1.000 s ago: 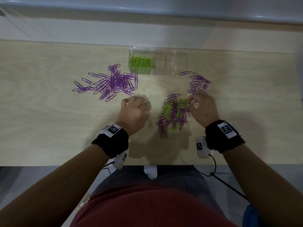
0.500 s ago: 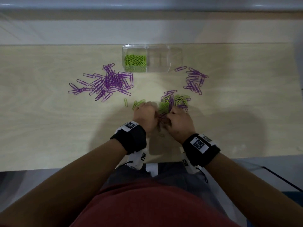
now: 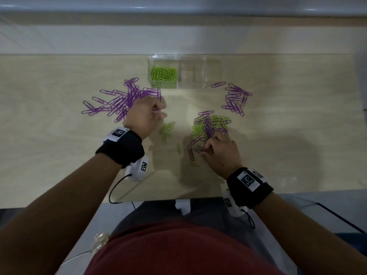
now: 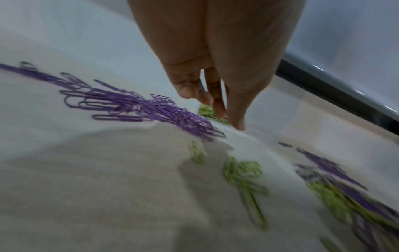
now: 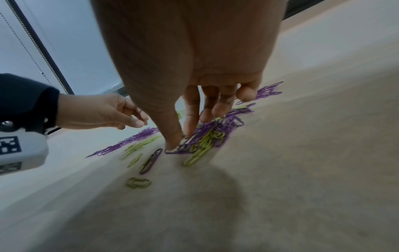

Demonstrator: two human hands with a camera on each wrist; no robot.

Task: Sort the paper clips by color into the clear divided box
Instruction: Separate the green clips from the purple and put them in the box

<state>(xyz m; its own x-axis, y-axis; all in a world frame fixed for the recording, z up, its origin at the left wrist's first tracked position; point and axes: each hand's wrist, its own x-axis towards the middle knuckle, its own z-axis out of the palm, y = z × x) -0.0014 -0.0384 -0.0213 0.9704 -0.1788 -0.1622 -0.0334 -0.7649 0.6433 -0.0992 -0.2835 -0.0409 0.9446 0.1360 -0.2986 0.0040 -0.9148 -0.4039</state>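
the bench [image 3: 59, 155] fills the middle of the head view, its near edge running along the lower centre and its far edge just behind the clear divided box [image 3: 198, 73] at top centre. bare wood lies open across the far left and the whole right side of the frame, and a strip of it separates the two hands.

the box's left compartment holds green clips [image 3: 164, 74]; its right compartment looks bare through the clear walls. a big purple pile [image 3: 119, 102] spreads left of the box, a smaller purple group [image 3: 236, 100] sits to its right, and a mixed green and purple heap [image 3: 210, 128] lies right of centre. a few loose green clips [image 3: 166, 129] lie between the hands, and a single purple clip [image 3: 190, 152] sits just left of the right hand.

the left hand [image 3: 144, 114] is at the right-hand end of the big purple pile, fingers [image 4: 190, 90] loosely curled with the thumb near them; the head view hints at purple at the tips, but i cannot tell if anything is pinched, and the left wrist view is blurred.

the right hand [image 3: 220, 151] is at the near edge of the mixed heap. in the right wrist view its thumb [image 5: 172, 139] presses down on the end of a purple clip at the heap's edge, with the other fingers [image 5: 218, 109] spread, bent downward and touching the heap.
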